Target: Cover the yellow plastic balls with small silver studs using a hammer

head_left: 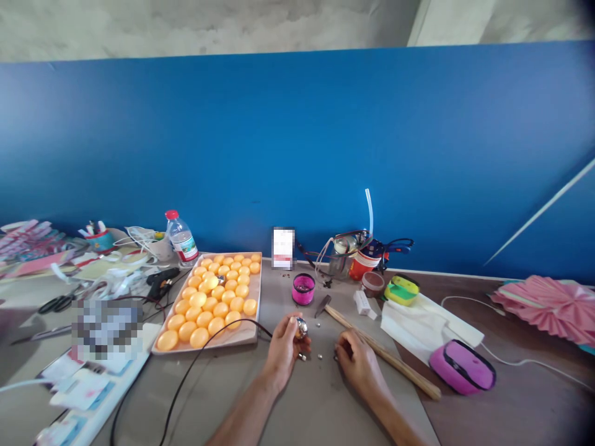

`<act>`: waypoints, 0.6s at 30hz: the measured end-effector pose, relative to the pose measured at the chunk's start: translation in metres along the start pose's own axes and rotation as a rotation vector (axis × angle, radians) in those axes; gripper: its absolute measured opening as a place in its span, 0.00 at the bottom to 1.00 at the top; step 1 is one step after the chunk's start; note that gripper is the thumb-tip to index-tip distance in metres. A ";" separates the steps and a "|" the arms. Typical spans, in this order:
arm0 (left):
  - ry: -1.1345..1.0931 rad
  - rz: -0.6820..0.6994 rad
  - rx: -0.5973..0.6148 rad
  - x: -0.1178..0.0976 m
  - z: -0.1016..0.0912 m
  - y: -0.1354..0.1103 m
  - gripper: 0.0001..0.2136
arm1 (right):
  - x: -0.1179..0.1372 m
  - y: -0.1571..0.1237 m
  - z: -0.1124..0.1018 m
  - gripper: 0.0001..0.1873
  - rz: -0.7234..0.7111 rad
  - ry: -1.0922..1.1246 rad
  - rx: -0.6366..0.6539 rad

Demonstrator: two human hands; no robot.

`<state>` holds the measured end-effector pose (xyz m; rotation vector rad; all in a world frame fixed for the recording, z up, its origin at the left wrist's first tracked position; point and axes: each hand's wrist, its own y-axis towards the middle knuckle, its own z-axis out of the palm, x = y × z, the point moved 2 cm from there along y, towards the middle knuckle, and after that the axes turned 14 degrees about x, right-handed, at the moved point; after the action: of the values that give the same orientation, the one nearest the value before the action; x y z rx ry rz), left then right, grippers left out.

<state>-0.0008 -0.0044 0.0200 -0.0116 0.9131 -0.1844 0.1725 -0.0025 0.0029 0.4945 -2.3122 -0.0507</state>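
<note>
My left hand [281, 348] is closed around a shiny silver ball [302, 327], held just above the grey work surface. A black cable runs up to the wrist side of this hand. Under its fingers lies a small metal piece [302, 357]. My right hand [357, 354] rests on the surface with its fingertips pinched together; a tiny dark thing shows at them, too small to name. Between my hands are a small metal bit [320, 357] and another metal bit [318, 324]. Just beyond stands a round magenta container [304, 289] with small parts inside.
A tray [204, 348] of orange balls [216, 326] stands to the left, a bottle [181, 240] behind it. A hammer [385, 354] lies beside my right hand. Further right are a purple pouch [462, 367], a yellow-green pouch [401, 290] and white cloth [430, 325]. A blue partition [297, 142] rises behind.
</note>
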 end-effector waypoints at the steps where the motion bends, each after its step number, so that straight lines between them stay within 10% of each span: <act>1: -0.008 -0.004 0.004 0.000 0.000 0.000 0.21 | 0.000 0.000 0.000 0.05 0.017 0.008 -0.005; 18: -0.392 -0.041 0.179 -0.012 0.003 0.001 0.13 | 0.015 0.023 -0.014 0.07 0.154 0.461 -0.016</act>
<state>-0.0058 -0.0014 0.0310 0.0969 0.5039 -0.2906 0.1649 0.0150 0.0279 0.2812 -1.8878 0.1086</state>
